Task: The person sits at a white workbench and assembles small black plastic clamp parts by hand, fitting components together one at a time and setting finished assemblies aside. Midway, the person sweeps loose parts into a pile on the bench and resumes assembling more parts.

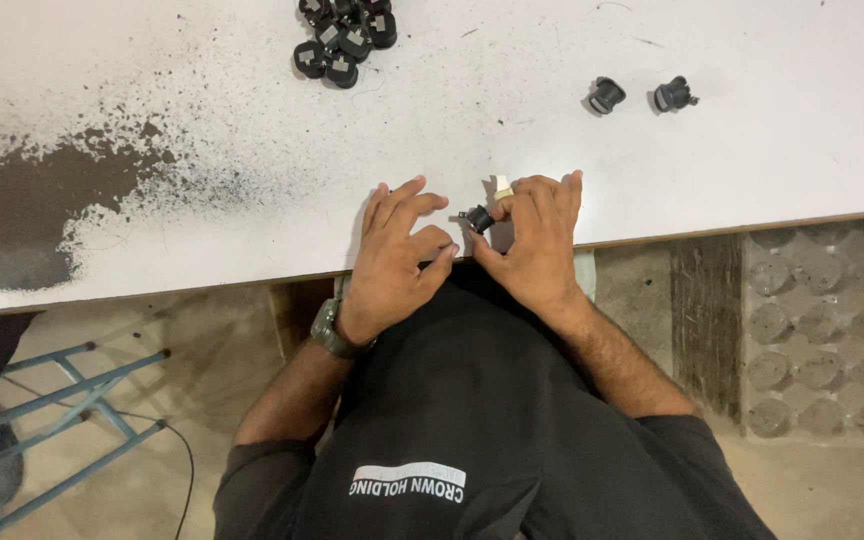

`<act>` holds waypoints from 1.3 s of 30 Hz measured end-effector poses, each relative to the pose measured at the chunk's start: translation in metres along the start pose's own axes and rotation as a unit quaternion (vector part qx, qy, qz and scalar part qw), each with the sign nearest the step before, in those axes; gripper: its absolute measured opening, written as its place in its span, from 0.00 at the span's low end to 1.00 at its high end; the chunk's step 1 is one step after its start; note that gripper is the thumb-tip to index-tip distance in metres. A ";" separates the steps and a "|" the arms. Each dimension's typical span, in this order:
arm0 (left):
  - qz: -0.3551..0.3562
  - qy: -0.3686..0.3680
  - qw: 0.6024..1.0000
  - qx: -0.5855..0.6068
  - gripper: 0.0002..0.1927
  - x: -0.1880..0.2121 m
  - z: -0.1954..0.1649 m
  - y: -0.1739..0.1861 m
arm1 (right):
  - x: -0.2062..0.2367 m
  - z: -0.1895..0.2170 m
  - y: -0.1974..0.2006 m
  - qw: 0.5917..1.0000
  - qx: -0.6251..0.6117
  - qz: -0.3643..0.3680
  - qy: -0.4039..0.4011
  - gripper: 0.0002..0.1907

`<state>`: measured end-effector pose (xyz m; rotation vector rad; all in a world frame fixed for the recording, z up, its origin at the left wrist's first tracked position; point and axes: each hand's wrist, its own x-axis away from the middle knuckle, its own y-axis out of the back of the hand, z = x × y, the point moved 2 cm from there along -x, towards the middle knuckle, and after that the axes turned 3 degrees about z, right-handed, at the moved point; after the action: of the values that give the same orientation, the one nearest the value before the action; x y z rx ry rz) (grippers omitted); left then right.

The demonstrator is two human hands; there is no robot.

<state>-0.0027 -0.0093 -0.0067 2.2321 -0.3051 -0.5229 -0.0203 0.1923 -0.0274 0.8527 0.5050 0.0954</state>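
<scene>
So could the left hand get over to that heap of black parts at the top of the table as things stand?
Probably yes. The left hand rests at the near table edge, and only bare surface lies between it and the heap of black parts, though it is a long stretch away.

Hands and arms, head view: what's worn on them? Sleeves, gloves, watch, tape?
Both hands are bare, no gloves. The left hand has a dark olive watch at the wrist. The right hand has pale tan tape wrapped round one fingertip. Forearms are bare; the dark grey sleeves end at about the elbow on both arms. No cables or other markings show.
</scene>
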 end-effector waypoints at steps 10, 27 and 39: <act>-0.058 0.013 0.997 -0.050 0.13 -0.003 -0.003 -0.002 | 0.020 -0.003 0.008 0.999 0.005 -0.053 0.007 0.15; -0.079 -0.015 0.993 -0.084 0.04 -0.009 -0.005 -0.024 | 0.009 -0.002 -0.010 0.997 0.048 -0.007 0.052 0.21; -0.094 -0.015 0.994 -0.057 0.05 0.000 -0.005 -0.025 | 0.013 0.001 -0.012 0.999 0.029 -0.015 0.037 0.20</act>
<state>0.0010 0.0099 -0.0235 2.1541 -0.0781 -0.6573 -0.0097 0.1880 -0.0409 0.8995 0.5916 0.0847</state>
